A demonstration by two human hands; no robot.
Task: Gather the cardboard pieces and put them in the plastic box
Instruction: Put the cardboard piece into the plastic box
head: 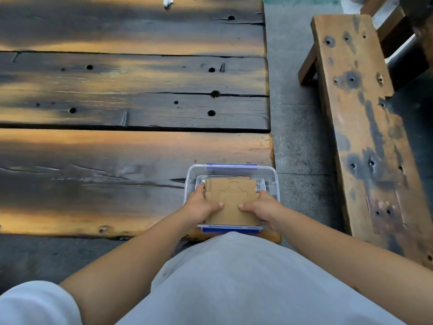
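Brown cardboard (232, 202), a flat stack with a cut outline on its top sheet, sits gripped between both hands (234, 206): the left hand (201, 205) clamps its 9 o'clock edge, the right hand (263, 206) its 3 o'clock edge, both thumbs pressing on top. Neither hand is nearer; the grip looks even. The stack lies directly over the open mouth of the clear box (274, 181), its long axis running 6 to 12 o'clock, the same way as the box, and its far end seems already dipped inside while the near end rides at the rim. So the move ahead is probably straight down, with little sideways correction. The box stands at the near right corner of the dark wooden surface (105, 160). At 12 o'clock, well apart, lies a small white scrap (168, 2); a bench (360, 127) stands at 3 o'clock.
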